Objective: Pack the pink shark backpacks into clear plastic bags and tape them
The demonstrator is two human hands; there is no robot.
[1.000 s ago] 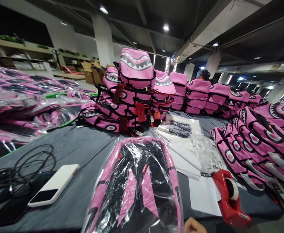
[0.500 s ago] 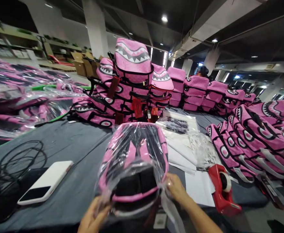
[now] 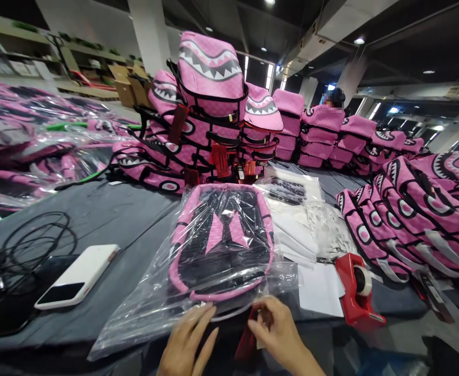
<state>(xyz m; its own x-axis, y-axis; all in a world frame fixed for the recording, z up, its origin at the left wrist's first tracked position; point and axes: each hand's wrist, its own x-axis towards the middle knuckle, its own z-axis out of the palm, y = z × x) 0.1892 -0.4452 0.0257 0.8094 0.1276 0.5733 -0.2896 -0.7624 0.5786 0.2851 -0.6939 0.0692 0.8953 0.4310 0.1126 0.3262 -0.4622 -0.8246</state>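
A pink and black backpack (image 3: 224,243) lies flat on the dark table inside a clear plastic bag (image 3: 143,308). The bag's open end reaches the near table edge. My left hand (image 3: 188,339) rests with fingers spread flat on the loose plastic just below the backpack's bottom rim. My right hand (image 3: 278,331) pinches a red hang tag (image 3: 249,339) and the bag's edge at the backpack's lower right corner.
A red tape dispenser (image 3: 357,290) and white paper sheets (image 3: 319,295) sit to the right. A white phone (image 3: 76,274) and black cables (image 3: 37,245) lie to the left. Pink shark-face backpacks (image 3: 209,104) stand stacked behind and along the right side (image 3: 417,219). Another person (image 3: 333,99) is far behind.
The bagged backpack went from held up at its bottom end to lying flat on the table. My hands let go of its sides and moved to the bag's open end.
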